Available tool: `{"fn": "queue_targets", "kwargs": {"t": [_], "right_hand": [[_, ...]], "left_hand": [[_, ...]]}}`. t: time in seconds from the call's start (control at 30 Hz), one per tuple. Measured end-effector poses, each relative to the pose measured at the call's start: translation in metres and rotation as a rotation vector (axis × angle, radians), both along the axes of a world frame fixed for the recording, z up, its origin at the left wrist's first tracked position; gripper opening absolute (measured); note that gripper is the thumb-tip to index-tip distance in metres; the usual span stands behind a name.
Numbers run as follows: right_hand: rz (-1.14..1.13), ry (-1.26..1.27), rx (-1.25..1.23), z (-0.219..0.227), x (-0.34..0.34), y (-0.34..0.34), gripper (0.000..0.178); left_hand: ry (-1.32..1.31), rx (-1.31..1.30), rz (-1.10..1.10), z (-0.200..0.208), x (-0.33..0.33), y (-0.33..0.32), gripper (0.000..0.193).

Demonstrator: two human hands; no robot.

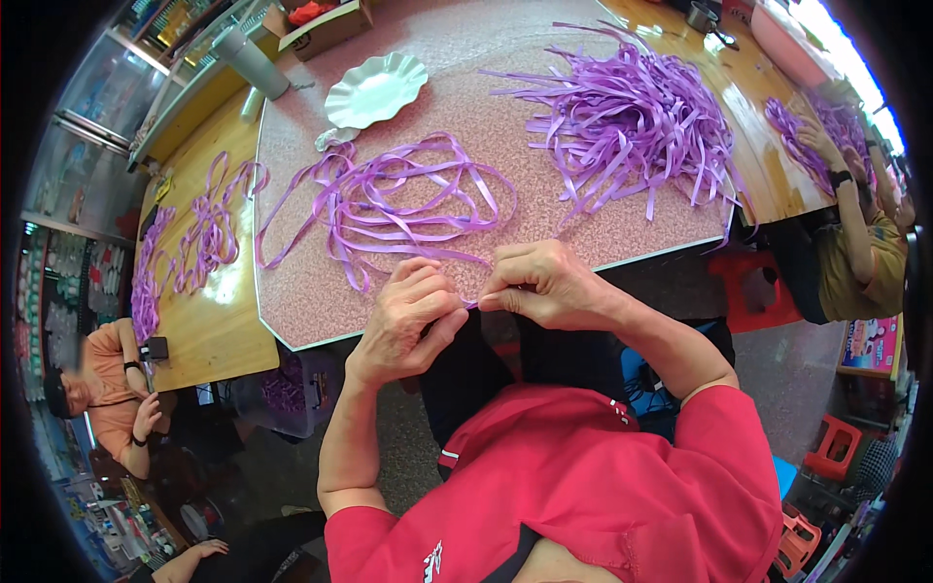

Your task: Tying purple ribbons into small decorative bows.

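Both of my hands meet just past the near edge of the pink speckled table mat [301, 311]. My left hand [412, 321] is closed, fingers curled and thumb pressed in, with a purple ribbon [470, 304] running from it. The same ribbon is pinched between the thumb and fingers of my right hand [546, 285]; only a short stretch shows between the hands. Beyond them lies a loose coil of purple ribbon [413, 232] on the mat. A big heap of cut purple ribbon strips [632, 126] sits farther off to the right.
A scalloped pale plate [377, 90], a grey-green bottle [250, 62] and a cardboard box [326, 29] stand at the far side. More ribbons [209, 233] cover the left wooden table. Co-workers sit left and right; one's hand [821, 144] touches ribbons. Red stools [753, 291] stand nearby.
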State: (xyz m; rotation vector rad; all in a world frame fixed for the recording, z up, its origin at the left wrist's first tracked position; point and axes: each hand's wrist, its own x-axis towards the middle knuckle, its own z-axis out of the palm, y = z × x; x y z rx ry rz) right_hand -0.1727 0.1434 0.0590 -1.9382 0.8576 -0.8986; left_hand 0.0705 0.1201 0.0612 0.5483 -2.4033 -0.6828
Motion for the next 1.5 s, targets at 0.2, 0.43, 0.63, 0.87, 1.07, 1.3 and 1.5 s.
{"fn": "queue_targets", "kwargs": {"t": [0.2, 0.43, 0.63, 0.87, 1.07, 1.3, 1.5], "right_hand": [[-0.109, -0.093, 0.122, -0.007, -0.005, -0.007, 0.007], [-0.185, -0.128, 0.205, -0.009, -0.015, -0.01, 0.014], [-0.184, -0.084, 0.128, -0.005, -0.012, -0.01, 0.014], [-0.142, -0.104, 0.081, -0.008, -0.008, -0.007, 0.01], [-0.241, -0.241, 0.207, -0.003, 0.009, 0.002, 0.012], [-0.183, -0.582, 0.275, 0.033, 0.012, 0.001, 0.015], [-0.204, -1.042, 0.129, 0.078, -0.05, -0.015, 0.023]], "left_hand": [[0.122, 0.065, 0.111, -0.016, 0.0, -0.001, 0.01], [0.141, 0.154, 0.368, -0.013, -0.008, 0.005, 0.024], [0.127, -0.095, 0.33, -0.005, -0.02, 0.005, 0.019], [0.218, -0.091, 0.355, -0.016, -0.026, 0.002, 0.014], [0.622, 0.561, 0.249, -0.026, -0.036, 0.009, 0.019], [0.399, 0.747, -0.018, -0.048, -0.049, 0.007, 0.053], [0.392, 0.601, -0.202, -0.015, -0.038, -0.018, 0.015]]}}
